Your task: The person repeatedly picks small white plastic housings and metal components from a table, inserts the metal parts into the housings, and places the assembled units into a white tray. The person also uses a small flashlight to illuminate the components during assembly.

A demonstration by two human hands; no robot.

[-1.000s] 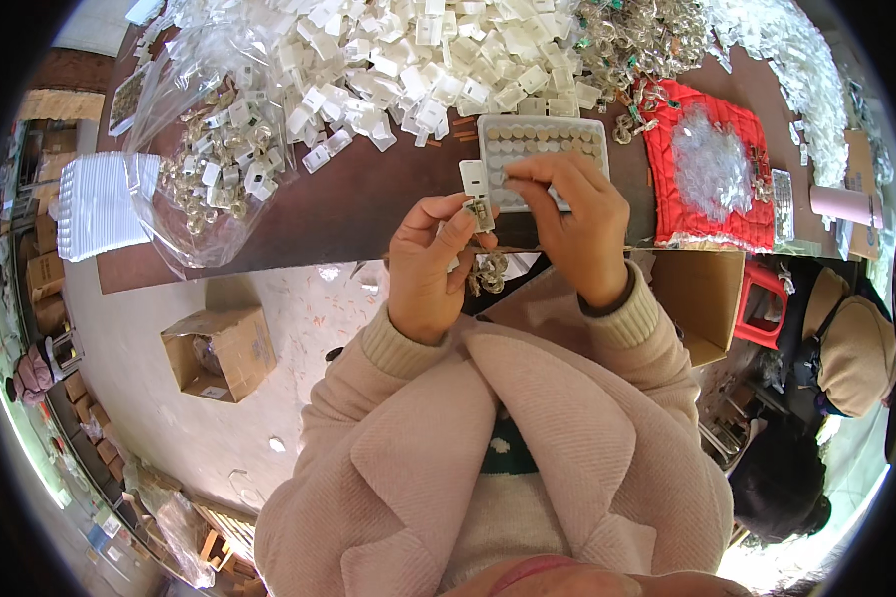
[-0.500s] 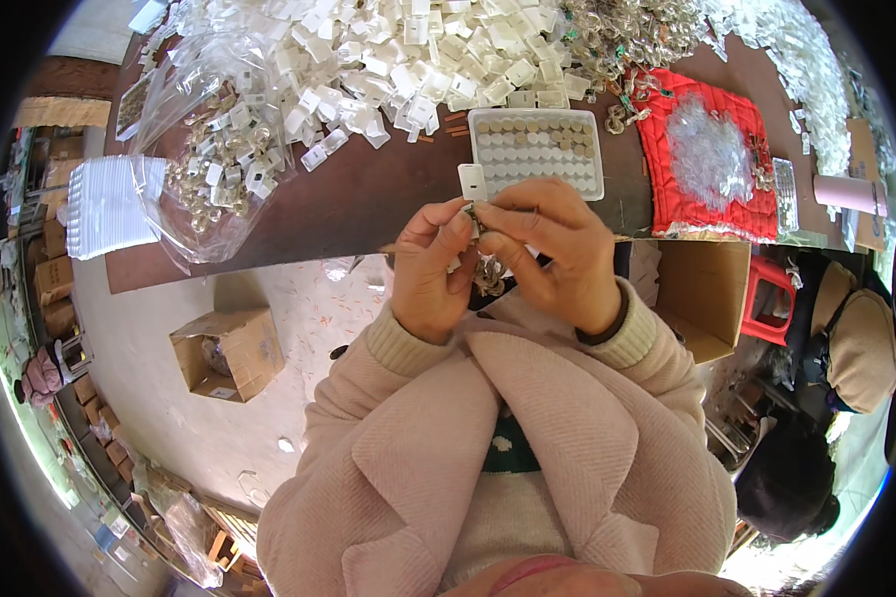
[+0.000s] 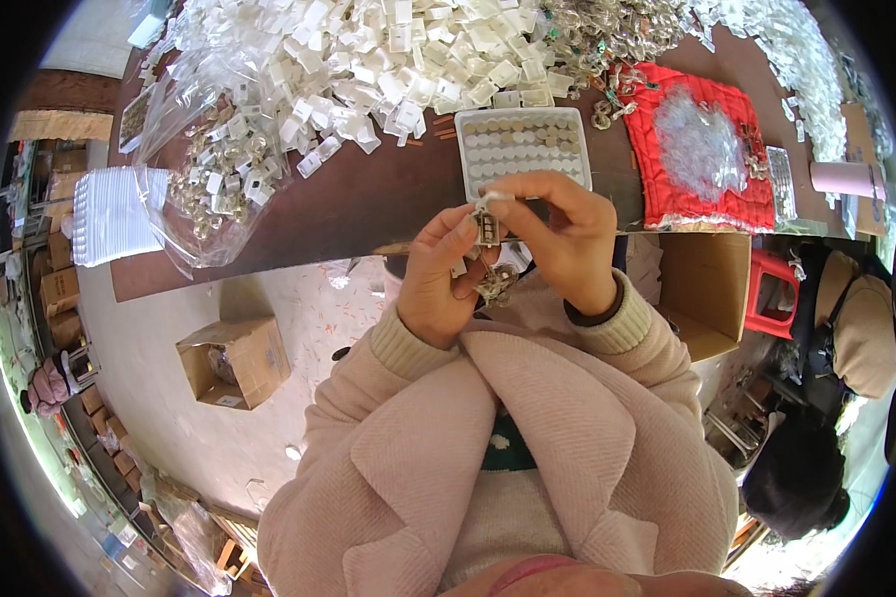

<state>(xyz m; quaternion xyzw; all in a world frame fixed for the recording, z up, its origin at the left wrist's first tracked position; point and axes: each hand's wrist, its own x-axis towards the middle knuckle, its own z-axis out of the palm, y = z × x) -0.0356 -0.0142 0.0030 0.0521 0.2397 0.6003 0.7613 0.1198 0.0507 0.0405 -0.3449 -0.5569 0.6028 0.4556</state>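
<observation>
Pinching a small case between both hands: left hand grips its side, right hand has its white far end. Long axis runs roughly forward, toward the white tray just beyond; bunched wire hangs nearer, beside the left.

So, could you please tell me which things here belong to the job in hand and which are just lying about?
Likely in use:
small white case, held in the left hand, right hand touching it
tray with round discs
pile of white cases

Seemingly lying about:
cardboard box on the floor, left
red stool
pink cylinder
</observation>
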